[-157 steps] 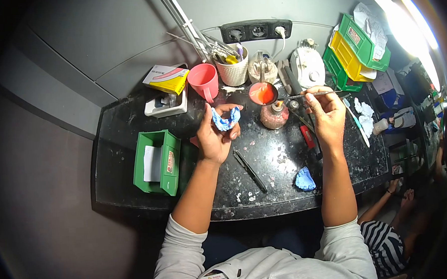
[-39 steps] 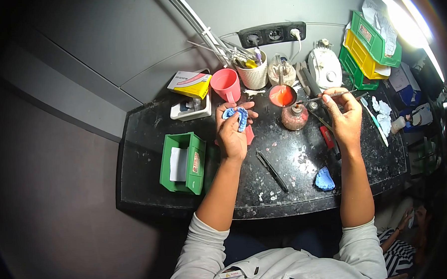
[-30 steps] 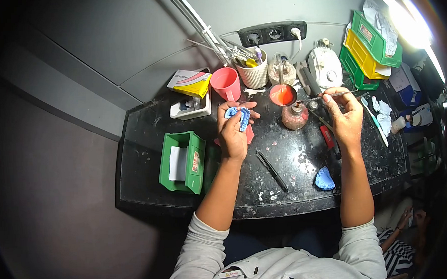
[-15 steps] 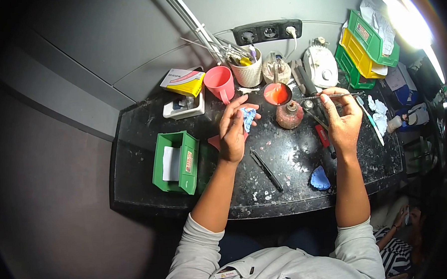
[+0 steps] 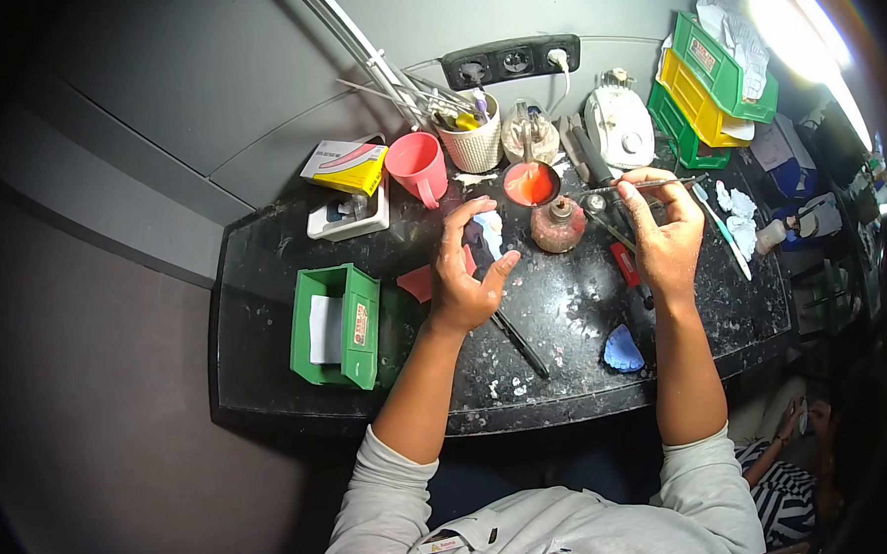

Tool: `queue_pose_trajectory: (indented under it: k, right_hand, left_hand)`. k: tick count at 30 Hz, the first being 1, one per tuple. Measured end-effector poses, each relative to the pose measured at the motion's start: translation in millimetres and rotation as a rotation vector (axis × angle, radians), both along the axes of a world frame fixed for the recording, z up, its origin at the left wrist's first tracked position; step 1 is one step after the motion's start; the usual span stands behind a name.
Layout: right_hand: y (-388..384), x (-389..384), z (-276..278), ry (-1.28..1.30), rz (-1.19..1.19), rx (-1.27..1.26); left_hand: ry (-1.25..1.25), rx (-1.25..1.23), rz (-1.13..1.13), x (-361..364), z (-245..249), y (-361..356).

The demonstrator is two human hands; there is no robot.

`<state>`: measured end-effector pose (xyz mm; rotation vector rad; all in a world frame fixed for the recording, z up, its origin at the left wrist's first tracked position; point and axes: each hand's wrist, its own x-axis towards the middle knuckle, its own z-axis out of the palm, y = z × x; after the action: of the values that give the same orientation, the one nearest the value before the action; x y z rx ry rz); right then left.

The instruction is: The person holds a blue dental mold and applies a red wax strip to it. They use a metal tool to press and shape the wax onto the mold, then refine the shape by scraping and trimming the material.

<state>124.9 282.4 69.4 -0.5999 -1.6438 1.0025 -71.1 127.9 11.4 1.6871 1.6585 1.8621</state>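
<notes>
My left hand [image 5: 462, 291] is closed around a pale blue dental cast [image 5: 491, 233], its upper part showing between fingers and thumb. My right hand [image 5: 672, 252] pinches a thin dark wax carving tool [image 5: 695, 179], held nearly level, its left end close to the burner. Between the hands stands a glass spirit burner [image 5: 558, 230] with pinkish contents; no flame can be made out. Just behind it is a small round pan of red-orange wax [image 5: 532, 184]. Another blue dental cast [image 5: 623, 350] lies near the front edge. Pink sheet material [image 5: 416, 283] lies beside my left hand.
A green bin [image 5: 365, 330] and a black pen [image 5: 522, 345] are on the left and middle of the bench. Behind are a pink mug [image 5: 417, 159], a white tool pot [image 5: 472, 142] and stacked bins [image 5: 717, 87]. A toothbrush [image 5: 727, 235] lies right. Another person's hand [image 5: 792, 418] shows lower right.
The blue cast has turned in my left hand, and the thumb has swung out to the right. My right hand keeps the tool in much the same pose. The whole view has shifted slightly.
</notes>
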Motion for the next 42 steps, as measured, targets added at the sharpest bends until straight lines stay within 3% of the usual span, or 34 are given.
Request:
queue_pose_trajectory:
  k: [9,11,13,17,24,29,42]
  right_hand:
    - [-6,0,4,0.108,0.062,-0.028]
    - [-12,0,6,0.23,0.267,-0.219]
    - [-16,-5,-1,0.313,0.409,-0.239]
    - [-25,-10,-7,0.224,0.379,-0.229]
    - [-32,-12,-6,0.172,0.358,-0.076]
    - [-33,-12,-3,0.057,0.267,0.192]
    - [-35,-14,5,-0.003,0.236,0.426]
  left_hand:
    - [-0.129,0.032,-0.09,6,5,-1]
    - [-0.161,0.031,-0.13,9,7,-1]
    - [-0.176,0.034,-0.143,12,7,-3]
    - [-0.147,0.04,-0.134,16,10,-3]
    - [-0.112,0.031,-0.1,16,10,-3]
    - [-0.12,-0.006,-0.042,18,14,-4]
    - [-0.042,-0.012,0.041,14,8,0]
